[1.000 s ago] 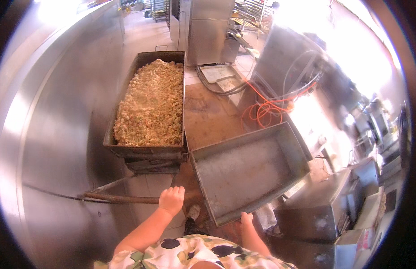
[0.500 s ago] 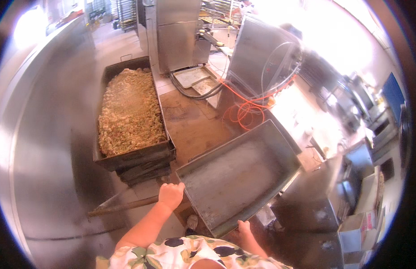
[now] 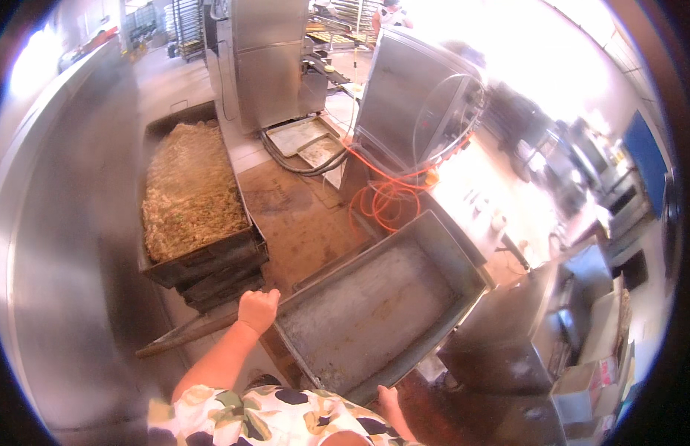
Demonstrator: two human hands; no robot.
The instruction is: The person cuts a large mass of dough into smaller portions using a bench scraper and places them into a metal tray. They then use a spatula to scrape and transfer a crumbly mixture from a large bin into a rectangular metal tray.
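A long, empty metal bin [image 3: 382,305] with worn grey sides lies slantwise in front of me. At its left corner, my left hand [image 3: 258,309] is closed on the rim. My right hand [image 3: 389,405] is at the near edge, with its fingers closed and partly hidden by the bin wall. Behind the bin's far left side shows a strip of another metal edge [image 3: 322,269]. To the left stands a second deep bin [image 3: 200,262], filled with a lumpy, yellowish-brown chopped mixture [image 3: 189,193].
A long stainless steel surface [image 3: 70,245] runs along the left. Ahead are an orange hose [image 3: 386,208], shallow trays [image 3: 308,141] on the floor and steel cabinets [image 3: 267,67]. Boxes [image 3: 582,386] stand at the right. Another person [image 3: 392,15] is far back.
The empty bin has come toward me, with both hands still at its edges. More of the metal edge behind it shows. The whole view has shifted, so fixed things sit further left.
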